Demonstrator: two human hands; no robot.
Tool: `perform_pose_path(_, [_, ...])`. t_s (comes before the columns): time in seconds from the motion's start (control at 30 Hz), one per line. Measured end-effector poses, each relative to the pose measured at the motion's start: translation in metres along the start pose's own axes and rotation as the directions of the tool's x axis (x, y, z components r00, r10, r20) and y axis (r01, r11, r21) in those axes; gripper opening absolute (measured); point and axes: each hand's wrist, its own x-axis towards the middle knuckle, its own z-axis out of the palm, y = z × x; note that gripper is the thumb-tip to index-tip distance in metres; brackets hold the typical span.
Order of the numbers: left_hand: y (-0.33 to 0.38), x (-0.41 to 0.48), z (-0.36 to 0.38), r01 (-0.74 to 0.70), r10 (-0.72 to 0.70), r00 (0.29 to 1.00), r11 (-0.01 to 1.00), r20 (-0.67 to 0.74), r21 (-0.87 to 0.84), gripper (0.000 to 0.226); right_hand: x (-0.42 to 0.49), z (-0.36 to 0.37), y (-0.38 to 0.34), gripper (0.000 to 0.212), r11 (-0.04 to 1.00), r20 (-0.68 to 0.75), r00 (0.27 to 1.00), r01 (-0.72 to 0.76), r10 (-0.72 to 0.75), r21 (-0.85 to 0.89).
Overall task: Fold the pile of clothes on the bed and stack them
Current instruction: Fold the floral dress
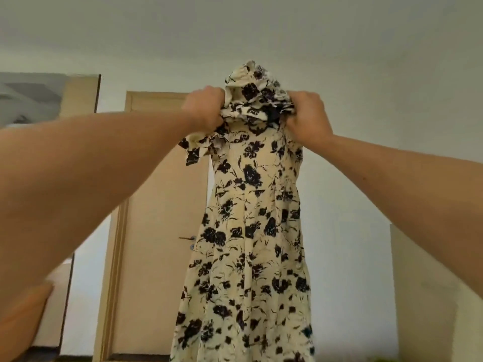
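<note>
Two bare arms reach in from the lower left and the right edge of the frame. They meet up high near the middle. The left hand [203, 108] has its fingers curled tight round a bunch of cloth at the top of a dress [251, 231]. The right hand [305, 116] grips the other side the same way, fingers closed on the cloth.

Between the hands the top of the dress is scrunched into a lumpy heap that pokes up above them. Below the hands the dress hangs straight down the middle of the frame to the bottom edge, getting wider as it goes. It is thin, soft cloth, cream with dark flowers. A short sleeve flops out under the left hand.

Behind the dress stands a smooth tan door [156, 205] with a thin handle [187, 239]. Farther back is a plain white wall [352, 178].
</note>
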Motion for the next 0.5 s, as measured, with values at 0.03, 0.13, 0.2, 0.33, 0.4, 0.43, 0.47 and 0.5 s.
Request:
perform_pose_path(0.03, [0.003,-0.004,-0.006,-0.009,0.009,1.0,1.0,-0.001,-0.004,0.034,-0.004,-0.007,-0.005,0.03,1.0,0.004,1.0,0.002,-0.002,0.006])
perform_pose_path(0.13, [0.009,-0.039,-0.017,-0.033,0.03,0.996,0.999,0.085,0.03,0.037,-0.036,-0.019,-0.015,0.028,0.999,0.065,0.998,-0.007,0.005,0.04])
perform_pose_path(0.2, [0.012,-0.075,-0.025,-0.05,0.048,0.983,0.999,0.176,0.01,0.026,-0.068,-0.027,-0.024,0.02,0.997,0.136,0.99,-0.038,0.029,0.063])
perform_pose_path(0.33, [0.016,-0.178,-0.027,-0.104,0.142,0.914,0.988,0.381,-0.118,0.015,-0.164,-0.05,-0.049,0.018,0.981,0.349,0.937,-0.093,0.028,0.17])
perform_pose_path(0.4, [0.025,-0.248,-0.027,-0.109,0.19,0.853,0.976,0.486,-0.19,0.019,-0.226,-0.064,-0.064,0.02,0.958,0.511,0.859,-0.163,0.02,0.237])
perform_pose_path(0.43, [0.03,-0.282,-0.029,-0.096,0.21,0.819,0.968,0.534,-0.233,0.021,-0.255,-0.07,-0.071,0.019,0.939,0.606,0.795,-0.22,0.014,0.266])
perform_pose_path(0.47, [0.035,-0.321,-0.029,-0.068,0.222,0.775,0.96,0.592,-0.27,0.021,-0.291,-0.075,-0.079,0.016,0.917,0.695,0.719,-0.282,0.006,0.284])
perform_pose_path(0.5, [0.039,-0.352,-0.032,-0.046,0.238,0.719,0.954,0.653,-0.296,0.021,-0.319,-0.081,-0.085,0.014,0.893,0.763,0.646,-0.342,-0.002,0.292])
